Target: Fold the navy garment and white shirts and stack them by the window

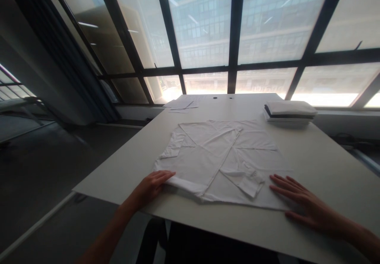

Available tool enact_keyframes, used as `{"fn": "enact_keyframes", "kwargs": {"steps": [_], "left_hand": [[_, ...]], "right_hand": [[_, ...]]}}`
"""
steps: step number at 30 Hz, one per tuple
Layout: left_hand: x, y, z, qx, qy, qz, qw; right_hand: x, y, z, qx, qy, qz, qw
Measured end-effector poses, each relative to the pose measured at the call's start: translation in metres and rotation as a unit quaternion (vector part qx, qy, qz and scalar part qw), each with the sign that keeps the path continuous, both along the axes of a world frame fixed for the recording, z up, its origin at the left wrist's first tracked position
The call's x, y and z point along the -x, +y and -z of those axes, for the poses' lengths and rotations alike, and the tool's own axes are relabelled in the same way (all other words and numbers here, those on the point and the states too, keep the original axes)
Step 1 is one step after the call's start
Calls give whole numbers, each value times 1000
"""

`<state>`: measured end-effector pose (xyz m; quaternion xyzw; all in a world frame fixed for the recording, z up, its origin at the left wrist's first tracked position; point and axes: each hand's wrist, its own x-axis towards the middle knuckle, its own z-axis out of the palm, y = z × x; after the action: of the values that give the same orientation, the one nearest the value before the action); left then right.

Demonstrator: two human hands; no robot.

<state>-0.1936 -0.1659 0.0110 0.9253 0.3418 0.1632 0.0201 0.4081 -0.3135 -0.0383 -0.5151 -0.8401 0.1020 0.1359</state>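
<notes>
A white long-sleeved shirt (pixel 213 157) lies spread on the white table in front of me. One sleeve is folded in across its body, with the cuff near the front right. Bunched cloth runs along its left side. My left hand (pixel 152 185) is at the near left corner, its fingers closed over the shirt's edge; the thumb is hidden. Beside that hand the near edge looks slightly rolled. My right hand (pixel 305 202) rests palm down at the near right corner, fingers stretched out and touching the cloth.
A stack of folded clothes (pixel 289 113), white with a dark layer, sits at the table's far right. Sheets of paper (pixel 181 105) lie at the far left. The white table (pixel 118 171) reaches toward large windows. A dark curtain (pixel 71 66) hangs at the left.
</notes>
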Motion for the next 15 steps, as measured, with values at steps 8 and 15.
{"fn": "enact_keyframes", "kwargs": {"steps": [8,15], "left_hand": [[7,10,0,17,-60,-28,998],[3,17,-9,77,-131,-77,985]], "right_hand": [[-21,-10,5,-91,4,-61,994],[-22,-10,1,-96,-39,-8,995]]}}
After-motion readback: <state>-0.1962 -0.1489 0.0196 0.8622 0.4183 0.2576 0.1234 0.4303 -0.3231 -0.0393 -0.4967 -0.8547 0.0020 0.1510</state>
